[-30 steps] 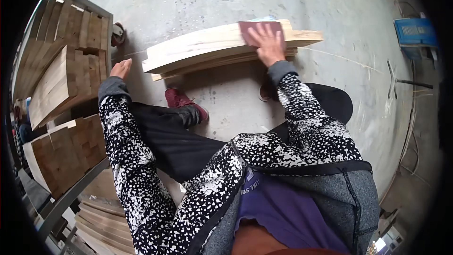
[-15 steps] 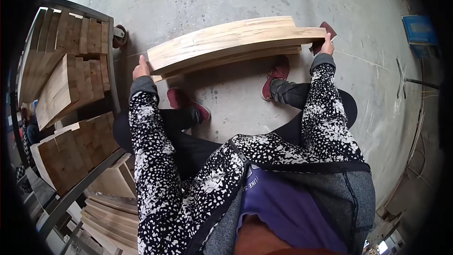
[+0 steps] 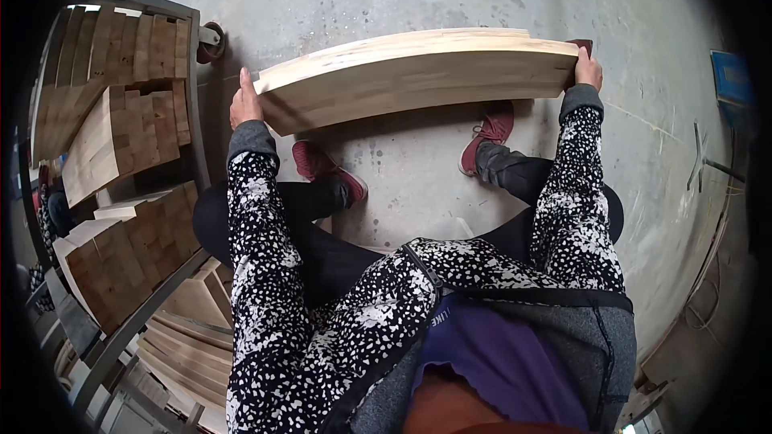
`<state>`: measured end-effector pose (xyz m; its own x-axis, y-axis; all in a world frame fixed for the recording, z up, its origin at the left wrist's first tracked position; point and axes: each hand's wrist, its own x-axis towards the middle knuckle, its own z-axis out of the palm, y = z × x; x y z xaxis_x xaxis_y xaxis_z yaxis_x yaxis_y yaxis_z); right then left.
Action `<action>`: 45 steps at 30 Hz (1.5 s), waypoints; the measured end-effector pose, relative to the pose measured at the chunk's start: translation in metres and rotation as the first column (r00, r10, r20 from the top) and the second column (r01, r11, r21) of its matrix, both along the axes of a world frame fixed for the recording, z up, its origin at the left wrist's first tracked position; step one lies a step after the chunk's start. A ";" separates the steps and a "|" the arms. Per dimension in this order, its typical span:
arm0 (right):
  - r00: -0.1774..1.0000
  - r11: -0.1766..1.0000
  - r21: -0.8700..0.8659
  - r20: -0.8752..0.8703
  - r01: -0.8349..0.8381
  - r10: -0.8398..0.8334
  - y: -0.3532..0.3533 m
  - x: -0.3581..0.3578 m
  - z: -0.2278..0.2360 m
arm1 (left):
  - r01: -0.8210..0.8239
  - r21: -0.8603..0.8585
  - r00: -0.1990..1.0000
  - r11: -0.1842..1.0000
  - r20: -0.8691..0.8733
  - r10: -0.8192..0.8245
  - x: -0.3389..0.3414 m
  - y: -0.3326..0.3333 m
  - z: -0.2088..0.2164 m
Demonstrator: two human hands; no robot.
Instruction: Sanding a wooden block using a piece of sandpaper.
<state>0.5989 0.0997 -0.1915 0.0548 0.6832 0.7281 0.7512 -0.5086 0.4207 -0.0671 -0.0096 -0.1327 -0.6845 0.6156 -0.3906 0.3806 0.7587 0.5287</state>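
Note:
A long pale wooden board [image 3: 418, 84] is held crosswise in front of me, tilted so its broad side faces me. At its left end is my left hand [image 3: 247, 103], its thumb up along the edge and the fingers partly hidden behind the end. My right hand [image 3: 589, 72] grips the right end, the fingertips mostly out of sight. More pale wood [image 3: 450, 33] shows just beyond the top edge of the board; most of it is covered. Whether the two touch, I cannot tell.
My red shoes [image 3: 319, 162] stand apart below the board. To the left is a metal rack [image 3: 199, 104] on a caster [image 3: 211, 42], loaded with stacked wooden blocks [image 3: 133, 261]. Far right are a blue object [image 3: 732, 76], a crossed-leg metal stand [image 3: 701, 162] and cables.
The held board has tilted, its broad side now turned toward me. My right hand has moved right and slightly up in the view; the left has shifted only a little.

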 end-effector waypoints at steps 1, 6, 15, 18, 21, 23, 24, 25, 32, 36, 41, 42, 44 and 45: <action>0.923 0.995 -0.095 -0.378 0.033 -0.067 0.002 -0.032 0.008 | 0.013 -0.002 1.000 1.000 -0.025 -0.013 -0.006 0.001 -0.007; 0.401 0.970 -0.235 -0.896 -0.055 -0.194 0.021 -0.066 0.010 | 0.060 0.004 0.997 0.998 -0.054 -0.060 0.016 0.037 -0.051; 0.477 0.890 -0.019 -0.849 -0.456 0.227 -0.011 -0.108 -0.104 | 0.146 -0.111 0.977 0.983 -0.139 -0.161 0.017 0.048 -0.118; 0.616 0.837 -0.209 -0.767 -0.506 0.181 -0.035 -0.170 -0.107 | 0.084 -0.005 0.981 0.996 -0.174 -0.084 0.001 0.042 -0.129; 0.577 0.692 -0.259 -0.770 -0.673 0.272 -0.056 -0.260 -0.103 | 0.071 0.174 0.986 0.982 -0.160 -0.043 0.018 0.036 -0.109; 0.470 0.569 -0.198 -0.795 -0.798 0.384 -0.072 -0.334 -0.096 | 0.084 0.408 0.991 0.909 -0.131 -0.033 0.044 0.035 -0.058; 0.324 0.457 -0.113 -0.850 -0.882 0.416 -0.081 -0.375 -0.088 | 0.082 0.420 0.988 0.904 -0.155 -0.017 0.050 0.031 -0.028; 0.174 0.337 -0.021 -0.885 -0.941 0.432 -0.094 -0.406 -0.078 | 0.131 0.523 0.991 0.842 -0.098 -0.093 0.057 0.028 0.004; 0.158 0.174 -0.073 -0.822 -0.982 0.547 -0.131 -0.408 -0.085 | 0.551 0.454 0.833 0.701 -0.352 -0.426 0.026 -0.073 0.090; 0.457 0.624 -0.152 -0.811 -0.767 0.364 -0.134 -0.295 -0.098 | 0.678 0.115 0.559 0.726 -0.722 -0.408 0.009 -0.140 0.096; 0.506 0.813 -0.255 -0.861 -0.524 0.057 -0.127 -0.174 -0.129 | 0.687 0.063 0.643 0.724 -0.516 -0.566 0.018 -0.139 0.094; 0.506 0.808 -0.250 -0.860 -0.534 0.068 -0.132 -0.178 -0.131 | 0.677 0.081 0.683 0.731 -0.439 -0.584 0.018 -0.133 0.089; 0.597 0.872 -0.153 -0.781 -0.466 0.183 -0.133 -0.187 -0.134 | 0.651 0.108 0.730 0.751 -0.363 -0.580 0.023 -0.117 0.081; 0.587 0.862 -0.142 -0.784 -0.487 0.203 -0.131 -0.190 -0.131 | 0.643 0.078 0.745 0.762 -0.295 -0.598 0.024 -0.107 0.081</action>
<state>0.4090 -0.0310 -0.3220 0.1702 0.9386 0.3000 0.9607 -0.0903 -0.2626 -0.0433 -0.1164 -0.0518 -0.1840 0.9754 -0.1218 0.8656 0.2195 0.4501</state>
